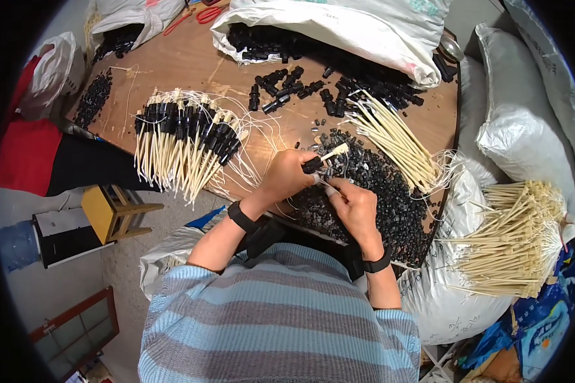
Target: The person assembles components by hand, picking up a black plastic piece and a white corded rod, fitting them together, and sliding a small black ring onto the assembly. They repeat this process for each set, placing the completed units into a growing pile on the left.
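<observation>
My left hand [286,177] grips a black plastic connector [313,165] with a cream sleeved wire end [334,152] sticking out up and to the right. My right hand [354,205] is just below it, thumb and fingertips pinching at the connector's lower end among small black parts. Both hands hover over a heap of small black pieces [377,191] on the wooden table [191,64]. Black bands circle both wrists.
A fan of finished cream leads with black connectors [182,137] lies left. Loose cream leads [393,140] lie right of the hands. White sacks of black connectors [338,32] stand at the back, another bundle of cream leads [517,239] on a sack at right, a yellow stool [112,210] below left.
</observation>
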Motion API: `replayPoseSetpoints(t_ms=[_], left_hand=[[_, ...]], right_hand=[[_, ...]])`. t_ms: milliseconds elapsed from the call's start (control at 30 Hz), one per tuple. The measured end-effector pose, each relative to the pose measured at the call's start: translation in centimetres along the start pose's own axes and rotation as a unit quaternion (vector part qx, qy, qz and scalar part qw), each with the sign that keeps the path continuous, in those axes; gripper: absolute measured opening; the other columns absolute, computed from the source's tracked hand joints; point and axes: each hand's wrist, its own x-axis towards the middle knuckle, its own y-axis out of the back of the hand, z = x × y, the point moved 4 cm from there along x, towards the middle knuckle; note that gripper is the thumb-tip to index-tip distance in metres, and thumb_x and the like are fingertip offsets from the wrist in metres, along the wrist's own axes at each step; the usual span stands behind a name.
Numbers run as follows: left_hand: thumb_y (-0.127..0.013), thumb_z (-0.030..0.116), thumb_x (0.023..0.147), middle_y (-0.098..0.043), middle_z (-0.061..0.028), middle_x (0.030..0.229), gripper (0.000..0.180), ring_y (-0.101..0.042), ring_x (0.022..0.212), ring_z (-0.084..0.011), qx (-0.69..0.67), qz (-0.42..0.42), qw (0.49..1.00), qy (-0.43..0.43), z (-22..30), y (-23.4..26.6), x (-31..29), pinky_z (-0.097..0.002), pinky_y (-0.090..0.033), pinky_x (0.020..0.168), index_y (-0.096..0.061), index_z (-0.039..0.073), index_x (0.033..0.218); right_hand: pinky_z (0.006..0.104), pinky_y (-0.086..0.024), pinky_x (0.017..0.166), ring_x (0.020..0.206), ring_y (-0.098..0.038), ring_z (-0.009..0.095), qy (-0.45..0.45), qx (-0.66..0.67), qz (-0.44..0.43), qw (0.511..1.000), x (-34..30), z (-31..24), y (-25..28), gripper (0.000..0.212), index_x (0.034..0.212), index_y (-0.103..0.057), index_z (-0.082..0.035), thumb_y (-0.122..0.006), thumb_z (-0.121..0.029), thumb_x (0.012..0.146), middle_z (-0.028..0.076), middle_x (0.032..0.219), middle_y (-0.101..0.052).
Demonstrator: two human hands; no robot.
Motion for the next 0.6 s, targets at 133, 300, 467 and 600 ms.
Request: replayPoseSetpoints(t_ms=[133, 300, 467, 600], left_hand=[[-0.051, -0.005, 0.069, -0.065, -0.0192, 0.101, 0.044, -0.061, 0.098, -0.0355, 0.106, -0.022, 0.990, -0.090, -1.3, 0.3, 0.1, -0.0387, -0.047, 0.087, -0.060, 0.001, 0.112], [-0.051, -0.006, 0.069, -0.065, -0.0180, 0.101, 0.042, -0.061, 0.099, -0.0357, 0.156, -0.002, 0.980, -0.127, -0.5, 0.4, -0.4, -0.0413, -0.048, 0.085, -0.061, 0.002, 0.109], [-0.052, -0.006, 0.069, -0.065, -0.0166, 0.099, 0.040, -0.061, 0.098, -0.0351, 0.192, -0.012, 0.974, -0.120, 0.8, -0.1, -0.8, -0.0430, -0.048, 0.083, -0.062, 0.003, 0.106], [-0.054, -0.006, 0.069, -0.065, -0.0155, 0.100, 0.041, -0.061, 0.097, -0.0349, 0.179, -0.032, 0.969, -0.166, 0.5, -0.9, -0.7, -0.0436, -0.048, 0.082, -0.061, 0.005, 0.108]], right_hand=[[0.0320, -0.049, 0.054, 0.061, -0.065, 0.027, 0.011, -0.055, 0.030, 0.998, 0.3, -0.6, 0.8, 0.014, 0.092, -0.071, -0.007, -0.066, -0.008, 0.080, 0.013, 0.075, -0.067], [0.0359, -0.048, 0.051, 0.060, -0.064, 0.028, 0.047, -0.077, 0.068, 0.994, 0.6, -0.4, 1.0, 0.016, 0.095, -0.069, -0.008, -0.064, -0.011, 0.080, 0.010, 0.074, -0.065], [0.0330, -0.051, 0.057, 0.064, -0.066, 0.028, 0.025, -0.077, 0.020, 0.997, 0.7, -0.6, 0.6, 0.013, 0.092, -0.071, -0.007, -0.066, -0.008, 0.079, 0.013, 0.077, -0.068], [0.0340, -0.050, 0.056, 0.063, -0.065, 0.029, 0.035, -0.056, 0.017, 0.998, 0.7, -0.9, 0.3, 0.013, 0.092, -0.070, -0.005, -0.066, -0.008, 0.080, 0.015, 0.075, -0.066]])
